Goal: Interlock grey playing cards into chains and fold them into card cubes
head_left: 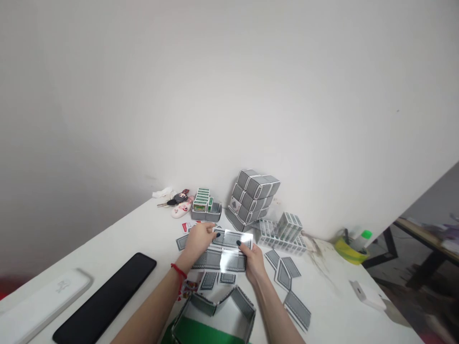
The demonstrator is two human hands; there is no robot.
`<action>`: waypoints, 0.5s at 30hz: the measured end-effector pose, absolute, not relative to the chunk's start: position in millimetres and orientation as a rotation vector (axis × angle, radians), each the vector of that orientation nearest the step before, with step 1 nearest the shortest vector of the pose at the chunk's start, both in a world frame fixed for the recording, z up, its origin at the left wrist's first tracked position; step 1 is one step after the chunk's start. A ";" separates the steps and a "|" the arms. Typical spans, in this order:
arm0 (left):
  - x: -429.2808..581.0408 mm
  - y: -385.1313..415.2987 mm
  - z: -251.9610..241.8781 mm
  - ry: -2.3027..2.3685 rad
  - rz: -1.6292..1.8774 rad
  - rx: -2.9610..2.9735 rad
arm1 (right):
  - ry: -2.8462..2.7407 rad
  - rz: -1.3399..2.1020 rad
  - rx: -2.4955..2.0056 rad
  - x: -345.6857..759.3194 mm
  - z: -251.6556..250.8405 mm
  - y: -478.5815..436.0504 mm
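Note:
Both hands hold a flat panel of joined grey-backed playing cards [215, 258] above the table, and glare whitens part of it. My left hand [201, 241], with a red bracelet at the wrist, grips the panel's left side with the thumb on top. At the right edge, my right hand [254, 260] pinches it, thumb on the face and fingers hidden beneath. Below the hands stands an angular open frame of folded cards [242, 303] with a green area inside. Loose grey-backed cards [283, 274] lie right of my right hand.
A tall stack of card blocks [256, 193] leans near the wall. Right of it sit striped card blocks [289, 227]; left, a card tray with small green-and-white boxes [202, 198]. A black phone [107, 296], white power bank [46, 306] and yellow bowl [349, 251] are also there.

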State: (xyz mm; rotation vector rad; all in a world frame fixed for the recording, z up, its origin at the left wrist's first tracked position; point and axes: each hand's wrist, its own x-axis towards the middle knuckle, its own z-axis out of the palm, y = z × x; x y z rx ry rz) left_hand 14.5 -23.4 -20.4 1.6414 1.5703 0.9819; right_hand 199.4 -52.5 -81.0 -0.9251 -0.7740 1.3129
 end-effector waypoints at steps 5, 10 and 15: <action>25.4 -40.3 -3.4 1.741 1.072 2.185 | -0.747 1.174 -0.938 199.0 -76.7 -48.2; 38.9 -49.0 2.5 1.697 1.003 2.137 | -0.859 1.111 -0.909 196.4 -62.2 -49.7; 38.3 -44.0 0.0 1.410 1.100 1.958 | -0.957 1.040 -0.921 191.6 -53.0 -55.4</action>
